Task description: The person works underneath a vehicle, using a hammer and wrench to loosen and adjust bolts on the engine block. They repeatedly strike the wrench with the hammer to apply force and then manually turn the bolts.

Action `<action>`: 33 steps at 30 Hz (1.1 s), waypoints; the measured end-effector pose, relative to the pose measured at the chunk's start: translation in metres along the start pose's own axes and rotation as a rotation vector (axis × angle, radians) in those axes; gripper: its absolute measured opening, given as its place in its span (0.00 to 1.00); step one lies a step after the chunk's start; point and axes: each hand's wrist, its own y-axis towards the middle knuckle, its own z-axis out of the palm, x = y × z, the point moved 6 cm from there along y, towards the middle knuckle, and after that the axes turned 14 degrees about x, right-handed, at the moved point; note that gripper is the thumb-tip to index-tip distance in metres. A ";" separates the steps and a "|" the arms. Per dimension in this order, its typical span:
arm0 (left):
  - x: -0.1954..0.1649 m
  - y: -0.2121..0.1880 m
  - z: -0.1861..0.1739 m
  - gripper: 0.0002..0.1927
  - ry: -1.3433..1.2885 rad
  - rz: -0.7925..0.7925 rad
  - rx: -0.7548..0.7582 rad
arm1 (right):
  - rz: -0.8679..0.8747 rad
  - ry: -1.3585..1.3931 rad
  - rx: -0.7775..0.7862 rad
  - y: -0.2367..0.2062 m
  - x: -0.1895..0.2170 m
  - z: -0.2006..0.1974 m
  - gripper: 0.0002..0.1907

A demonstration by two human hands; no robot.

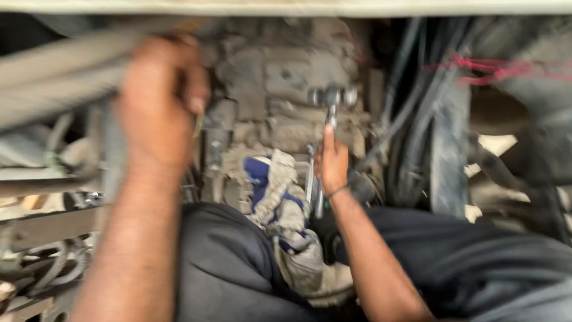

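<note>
- The right hand (pixel 332 162) is closed round the handle of a metal ratchet wrench (pixel 329 113), forefinger laid up along the shaft.
- The wrench head sits against the grimy grey gearbox housing (pixel 286 77) overhead.
- The left hand (pixel 158 98), blurred, is curled against the housing's left side; what it grips cannot be told.
- A dirty blue-and-white rag (pixel 277 197) lies between the forearms, on the dark trousers (pixel 226 268).
- Red cord (pixel 494 68) is tied round black hoses (pixel 411 107) at upper right.
</note>
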 end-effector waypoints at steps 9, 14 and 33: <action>0.025 -0.001 0.001 0.11 -0.580 -0.049 -0.053 | -0.115 -0.049 -0.334 -0.034 0.025 -0.072 0.29; 0.003 0.008 0.002 0.11 -0.441 0.066 -0.027 | 0.100 0.026 -0.338 -0.027 -0.008 -0.114 0.25; 0.001 0.005 0.001 0.17 -0.053 0.023 -0.056 | 0.277 0.262 -0.179 0.039 -0.069 -0.150 0.28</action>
